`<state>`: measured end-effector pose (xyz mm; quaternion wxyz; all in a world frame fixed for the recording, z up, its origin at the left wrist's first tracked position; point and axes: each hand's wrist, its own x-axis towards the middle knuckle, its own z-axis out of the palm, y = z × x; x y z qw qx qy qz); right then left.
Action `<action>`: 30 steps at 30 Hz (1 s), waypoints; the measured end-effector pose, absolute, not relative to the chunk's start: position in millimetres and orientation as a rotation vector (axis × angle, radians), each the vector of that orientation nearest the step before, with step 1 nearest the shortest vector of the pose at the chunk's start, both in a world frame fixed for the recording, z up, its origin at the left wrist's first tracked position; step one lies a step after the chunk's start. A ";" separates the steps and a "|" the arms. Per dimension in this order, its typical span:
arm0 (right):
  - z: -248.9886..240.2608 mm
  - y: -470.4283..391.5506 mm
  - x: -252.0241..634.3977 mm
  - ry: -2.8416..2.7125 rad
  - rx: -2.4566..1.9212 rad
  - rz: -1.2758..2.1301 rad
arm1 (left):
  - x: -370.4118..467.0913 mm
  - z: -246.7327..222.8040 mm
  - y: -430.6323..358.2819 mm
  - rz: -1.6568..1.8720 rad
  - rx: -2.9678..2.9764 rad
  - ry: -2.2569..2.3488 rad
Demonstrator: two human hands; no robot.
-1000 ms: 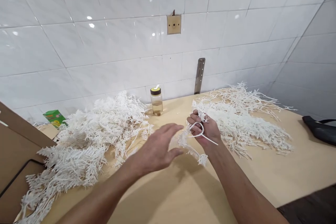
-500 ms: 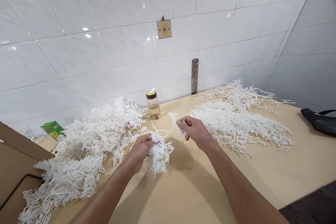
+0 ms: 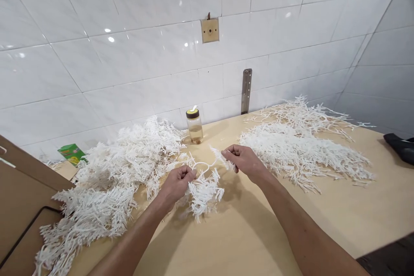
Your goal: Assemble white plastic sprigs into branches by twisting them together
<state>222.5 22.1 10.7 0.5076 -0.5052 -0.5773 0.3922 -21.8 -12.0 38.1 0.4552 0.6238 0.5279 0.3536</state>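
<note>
My left hand (image 3: 178, 184) pinches a white branching artificial sprig (image 3: 204, 195) by its stem between thumb and fingers. Its feathery tufts hang down to the right of that hand, above the table. A curved stem runs from there across to my right hand (image 3: 242, 160), whose thumb and forefinger are closed on a smaller tuft at the far end. On the left side lies a big heap of bushy white sprigs (image 3: 129, 155). Flatter, more spread-out white sprigs (image 3: 291, 151) lie beyond my right hand.
A lidded jar of yellowish liquid (image 3: 195, 127) stands near the tiled wall. At left are a green box (image 3: 71, 154) and a brown cardboard box (image 3: 29, 198). A metal strip (image 3: 246, 91) leans against the wall. A black object (image 3: 401, 147) lies at the table's right edge (image 3: 388, 207).
The view has shifted slightly, so everything sits further right. The hanging tufts have swung out to the right from my left hand. Both hands keep hold of the sprig.
</note>
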 end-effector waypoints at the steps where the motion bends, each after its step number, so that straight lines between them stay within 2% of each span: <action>1: 7.7 22.6 218.9 -1.401 -1.211 0.961 | -20.1 38.7 -12.4 0.922 1.548 1.278; 7: 2.4 22.2 207.9 -1.471 -1.328 0.916 | -10.5 45.7 -9.5 0.858 1.373 1.175; 12: 4.2 23.7 209.0 -1.644 -1.566 0.480 | -5.8 39.0 5.7 0.908 1.072 1.278; 15: 10.9 21.0 211.4 -1.608 -1.534 0.278 | -1.7 32.5 12.5 0.949 0.995 1.220; 20: 27.8 3.8 206.7 -1.856 -1.184 0.563 | 6.7 30.6 15.7 0.925 0.936 1.117; 23: 28.8 -3.1 196.5 -1.976 -1.145 0.670 | 9.1 28.6 20.1 0.976 0.959 1.035; 30: 16.5 2.7 184.3 -1.962 -1.076 0.560 | 6.3 16.7 32.9 0.981 1.078 1.099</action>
